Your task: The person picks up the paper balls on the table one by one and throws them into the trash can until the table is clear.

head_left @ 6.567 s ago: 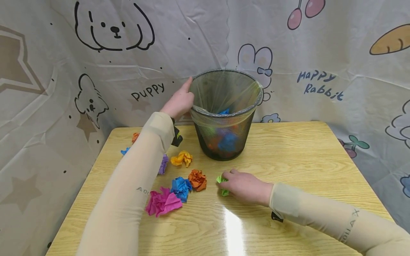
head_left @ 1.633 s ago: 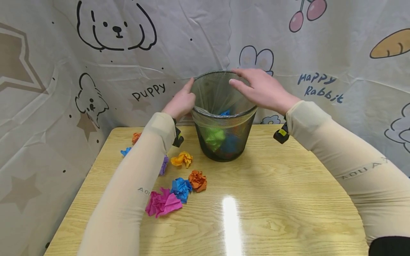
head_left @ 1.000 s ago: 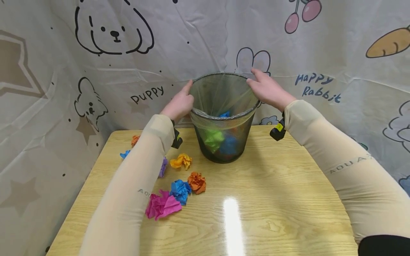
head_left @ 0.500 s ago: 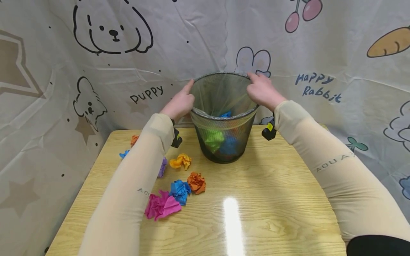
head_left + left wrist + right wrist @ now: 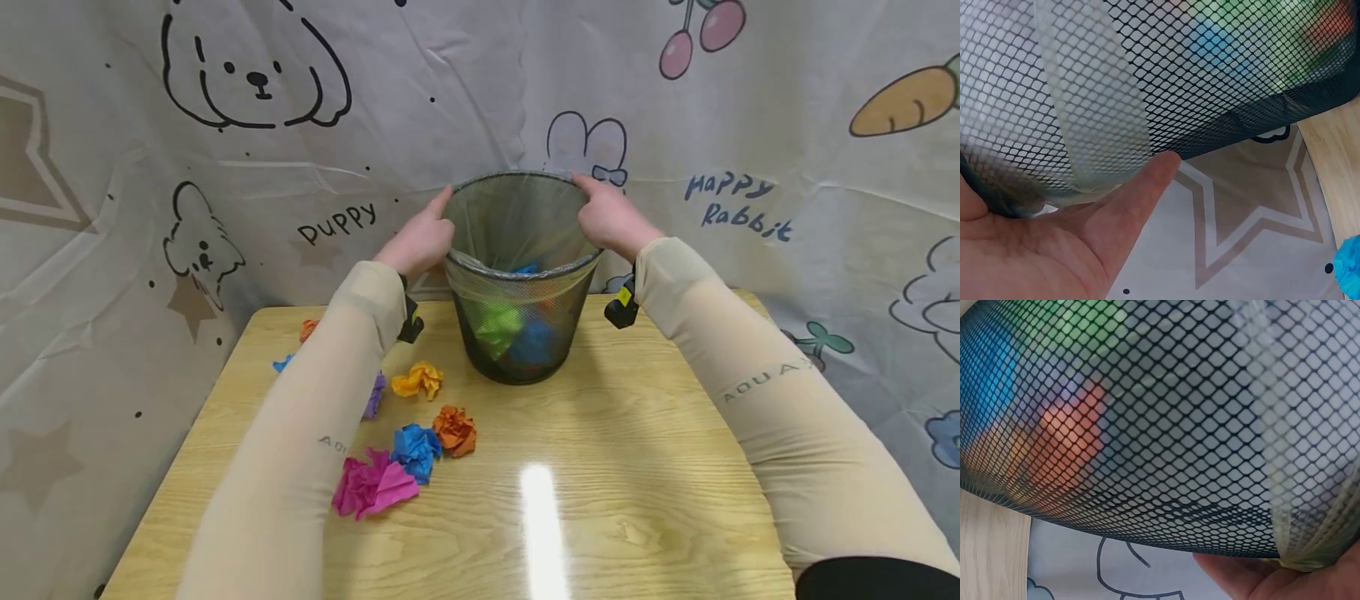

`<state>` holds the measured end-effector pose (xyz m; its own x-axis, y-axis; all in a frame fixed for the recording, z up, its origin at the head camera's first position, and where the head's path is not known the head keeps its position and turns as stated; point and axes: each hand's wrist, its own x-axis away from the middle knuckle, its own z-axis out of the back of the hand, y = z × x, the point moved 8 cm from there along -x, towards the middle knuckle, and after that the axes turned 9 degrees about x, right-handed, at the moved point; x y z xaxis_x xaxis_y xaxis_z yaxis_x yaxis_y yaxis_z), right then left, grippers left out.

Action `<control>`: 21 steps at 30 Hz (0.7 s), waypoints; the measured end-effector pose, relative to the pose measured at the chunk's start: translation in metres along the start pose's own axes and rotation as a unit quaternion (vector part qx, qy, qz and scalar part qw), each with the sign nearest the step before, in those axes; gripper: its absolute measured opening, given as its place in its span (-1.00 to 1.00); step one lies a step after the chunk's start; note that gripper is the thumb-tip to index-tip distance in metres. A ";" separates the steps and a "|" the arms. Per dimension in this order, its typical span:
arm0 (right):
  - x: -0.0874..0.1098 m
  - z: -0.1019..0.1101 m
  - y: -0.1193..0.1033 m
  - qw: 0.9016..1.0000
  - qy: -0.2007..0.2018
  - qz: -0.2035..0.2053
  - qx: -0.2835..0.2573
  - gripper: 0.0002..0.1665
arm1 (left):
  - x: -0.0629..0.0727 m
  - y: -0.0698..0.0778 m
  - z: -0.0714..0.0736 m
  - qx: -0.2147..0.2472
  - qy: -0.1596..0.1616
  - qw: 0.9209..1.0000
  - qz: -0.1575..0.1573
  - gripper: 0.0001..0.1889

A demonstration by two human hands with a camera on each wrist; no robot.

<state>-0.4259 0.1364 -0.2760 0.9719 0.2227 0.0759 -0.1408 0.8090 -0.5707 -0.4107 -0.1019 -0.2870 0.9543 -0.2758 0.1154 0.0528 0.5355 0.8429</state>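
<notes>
A black mesh wastebasket (image 5: 517, 333), lined with a clear plastic bag, stands upright at the back middle of the table. My left hand (image 5: 422, 239) grips its rim on the left, and my right hand (image 5: 611, 218) grips the rim on the right. In the left wrist view one finger (image 5: 1147, 187) lies along the outside of the mesh below the bag's folded edge. The right wrist view has fingers (image 5: 1235, 572) against the basket's outside near the rim. Through the mesh show crumpled papers, among them a green one (image 5: 498, 325) and a blue one (image 5: 534, 340).
Left of the basket lie crumpled papers on the wooden table (image 5: 637, 467): yellow (image 5: 418, 381), orange (image 5: 455, 430), blue (image 5: 416, 452), pink (image 5: 372, 485) and purple (image 5: 374, 396). Another orange (image 5: 308, 330) is partly behind the left sleeve. A printed curtain (image 5: 420, 125) hangs behind.
The green paper ball, earlier in my right hand on the table, is now in the basket. My right hand has moved onto the right rim. The left hand stays at the left rim.
</notes>
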 end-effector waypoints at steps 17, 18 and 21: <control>-0.003 -0.003 0.002 1.000 0.009 -0.009 -0.020 -0.06 | 0.009 -0.012 0.005 0.079 0.018 0.996 0.023 -0.16; -0.003 -0.003 0.002 1.000 0.010 -0.011 -0.021 -0.06 | 0.009 -0.013 0.006 0.094 0.016 0.995 0.026 -0.16; -0.003 -0.002 0.002 1.000 0.011 -0.013 -0.022 -0.07 | 0.010 -0.017 0.009 0.124 0.013 0.992 0.030 -0.15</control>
<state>-0.4293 0.1366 -0.2792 0.9792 0.1895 0.0729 -0.1080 0.7900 -0.6035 -0.4045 -0.1208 -0.2952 0.9610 -0.2269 0.1583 -0.0752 0.3365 0.9387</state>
